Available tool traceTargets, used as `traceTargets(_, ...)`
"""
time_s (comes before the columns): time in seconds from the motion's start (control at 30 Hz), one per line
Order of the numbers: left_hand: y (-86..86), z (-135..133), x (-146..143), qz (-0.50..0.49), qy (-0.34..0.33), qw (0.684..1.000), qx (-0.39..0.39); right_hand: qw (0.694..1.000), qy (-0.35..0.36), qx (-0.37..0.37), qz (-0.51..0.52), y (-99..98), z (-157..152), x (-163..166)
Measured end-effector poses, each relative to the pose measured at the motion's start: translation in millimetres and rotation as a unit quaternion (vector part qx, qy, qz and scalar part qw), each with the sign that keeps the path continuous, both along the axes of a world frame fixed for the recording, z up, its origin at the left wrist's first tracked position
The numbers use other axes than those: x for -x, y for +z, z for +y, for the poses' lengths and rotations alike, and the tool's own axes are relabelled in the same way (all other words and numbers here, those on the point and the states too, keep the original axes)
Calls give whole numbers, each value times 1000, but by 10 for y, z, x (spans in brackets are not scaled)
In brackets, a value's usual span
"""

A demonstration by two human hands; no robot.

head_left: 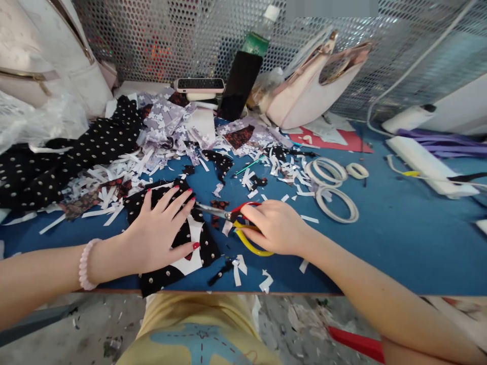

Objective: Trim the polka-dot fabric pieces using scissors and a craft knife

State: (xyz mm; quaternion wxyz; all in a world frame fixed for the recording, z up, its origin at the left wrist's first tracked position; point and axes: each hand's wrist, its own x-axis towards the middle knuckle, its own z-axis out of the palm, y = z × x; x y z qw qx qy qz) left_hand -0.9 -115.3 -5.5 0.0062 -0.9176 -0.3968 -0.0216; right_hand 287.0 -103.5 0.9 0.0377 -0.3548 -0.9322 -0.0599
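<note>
My left hand (160, 230) lies flat with fingers spread, pressing a black polka-dot fabric piece (207, 246) to the table. A white paper or backing piece (192, 261) sits on that fabric, partly under my thumb. In my right hand (279, 225) are scissors (253, 246) with one red and one yellow handle loop. Their blades are slightly apart and point left at the fabric's right edge, close to my left fingertips. Whether the blades touch the cloth I cannot tell. Small white and dark scraps (239, 268) lie around the scissors.
Paper strips and lilac floral fabric (163, 119) heap behind my hands, beside bunched polka-dot cloth (95, 142). Tape rolls (337, 205) lie right. A phone (200, 85), a black slab (241, 83), a green-labelled bottle (256, 43) and a pale handbag (304, 96) stand by the mesh wall.
</note>
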Motion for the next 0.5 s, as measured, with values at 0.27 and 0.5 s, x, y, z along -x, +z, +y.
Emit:
traceTargets(0.27,35,32,35,-40,-17,999,-3,975,-219,-31,-36,21,219,-151)
traceTargets(0.5,152,362,151,-51,30,998,-14,955,-290,30,-52,37,328,-180)
